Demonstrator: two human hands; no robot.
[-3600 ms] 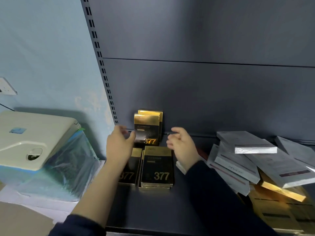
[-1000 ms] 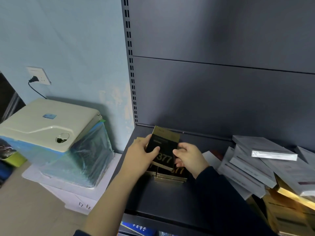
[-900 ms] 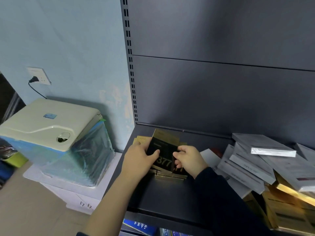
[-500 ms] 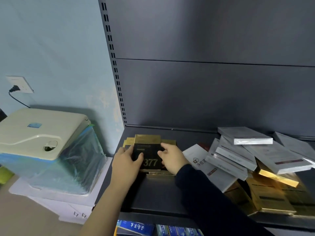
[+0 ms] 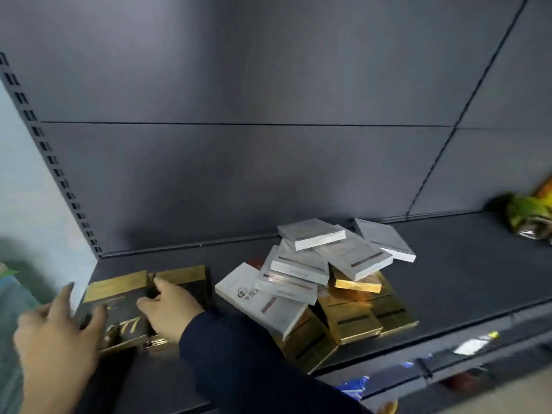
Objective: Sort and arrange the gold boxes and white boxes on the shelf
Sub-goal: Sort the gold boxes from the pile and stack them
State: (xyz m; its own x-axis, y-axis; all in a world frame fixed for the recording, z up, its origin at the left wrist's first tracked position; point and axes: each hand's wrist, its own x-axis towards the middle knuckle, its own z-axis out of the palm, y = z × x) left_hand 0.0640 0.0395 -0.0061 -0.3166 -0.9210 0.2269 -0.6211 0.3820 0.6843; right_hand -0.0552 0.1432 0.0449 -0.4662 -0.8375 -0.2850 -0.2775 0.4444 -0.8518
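Two stacks of black-and-gold boxes lie flat side by side at the left end of the dark shelf. My left hand rests fingers spread on the left gold box, marked 377. My right hand lies on the right gold stack, its fingers touching the seam between the two stacks. Neither hand lifts a box. In the shelf's middle is a loose heap: several white boxes tilted over several gold boxes.
The perforated shelf upright and a pale blue wall border the left. A green and yellow packet lies at the far right of the shelf. Blue items show on the shelf below.
The gold box held tilted in both hands a second ago now lies flat on the left stack. My hands have flattened onto the stacks. The view has swung right, so the white machine is out of sight.
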